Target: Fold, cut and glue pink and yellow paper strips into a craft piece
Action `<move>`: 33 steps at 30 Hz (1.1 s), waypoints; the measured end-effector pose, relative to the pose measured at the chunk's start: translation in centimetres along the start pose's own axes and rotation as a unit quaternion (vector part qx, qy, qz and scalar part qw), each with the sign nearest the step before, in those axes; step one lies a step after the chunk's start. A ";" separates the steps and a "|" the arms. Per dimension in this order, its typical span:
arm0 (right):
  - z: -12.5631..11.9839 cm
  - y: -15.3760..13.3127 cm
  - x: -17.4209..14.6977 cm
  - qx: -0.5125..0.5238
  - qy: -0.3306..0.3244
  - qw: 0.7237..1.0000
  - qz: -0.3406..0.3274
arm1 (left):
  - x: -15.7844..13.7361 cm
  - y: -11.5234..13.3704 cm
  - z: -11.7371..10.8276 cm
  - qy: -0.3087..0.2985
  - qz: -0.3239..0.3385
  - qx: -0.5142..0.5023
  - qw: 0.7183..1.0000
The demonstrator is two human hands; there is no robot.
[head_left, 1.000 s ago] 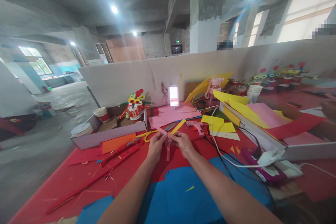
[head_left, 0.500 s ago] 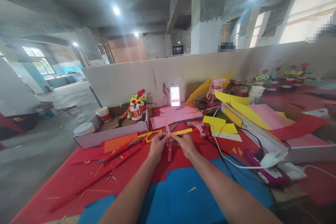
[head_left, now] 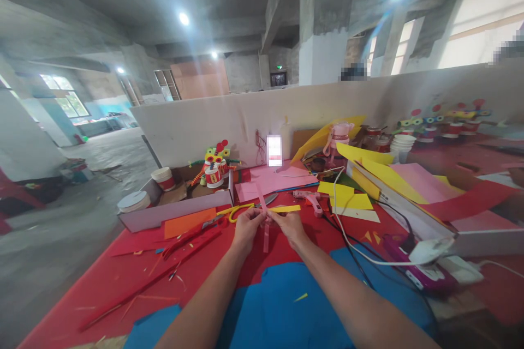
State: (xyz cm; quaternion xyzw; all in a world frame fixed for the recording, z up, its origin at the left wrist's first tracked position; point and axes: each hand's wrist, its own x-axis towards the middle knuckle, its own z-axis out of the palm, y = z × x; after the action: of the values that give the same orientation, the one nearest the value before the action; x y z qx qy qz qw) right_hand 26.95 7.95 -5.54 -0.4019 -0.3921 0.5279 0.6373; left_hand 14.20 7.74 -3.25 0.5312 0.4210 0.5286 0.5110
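Over the red tabletop, my left hand (head_left: 248, 228) and my right hand (head_left: 291, 227) meet fingertip to fingertip. Both pinch a narrow pink paper strip (head_left: 266, 239), one end pointing away from me and the other hanging down toward me. A yellow paper strip (head_left: 291, 209) sticks out to the right just behind my right fingers; whether it touches the pink one is hidden. Beyond my left hand lie scissors with yellow handles (head_left: 234, 212), their blades pointing right. A pink glue gun (head_left: 311, 202) lies to the right, past my right hand.
Blue sheets (head_left: 282, 300) lie nearest me. On the left, a shallow box (head_left: 180, 212) holds paper-cup figures (head_left: 214, 174). Pink sheets (head_left: 282, 177) and a lit phone screen (head_left: 274, 150) are ahead. White cable (head_left: 360, 253) runs to a purple power strip (head_left: 426, 272) on the right.
The whole view has shifted very slightly. My hands stay together on the pink strip in nearly the same pose.
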 end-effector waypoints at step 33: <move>-0.7 -3.2 -0.5 0.122 -0.025 0.991 -0.056 | 0.3 0.9 0.0 0.026 -0.090 -0.200 0.975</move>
State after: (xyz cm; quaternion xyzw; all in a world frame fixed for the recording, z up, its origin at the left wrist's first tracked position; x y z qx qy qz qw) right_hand 28.68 7.05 -2.87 -0.2855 -0.3626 0.5448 0.7001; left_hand 14.12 7.93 -2.34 0.3639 0.3658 0.5678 0.6414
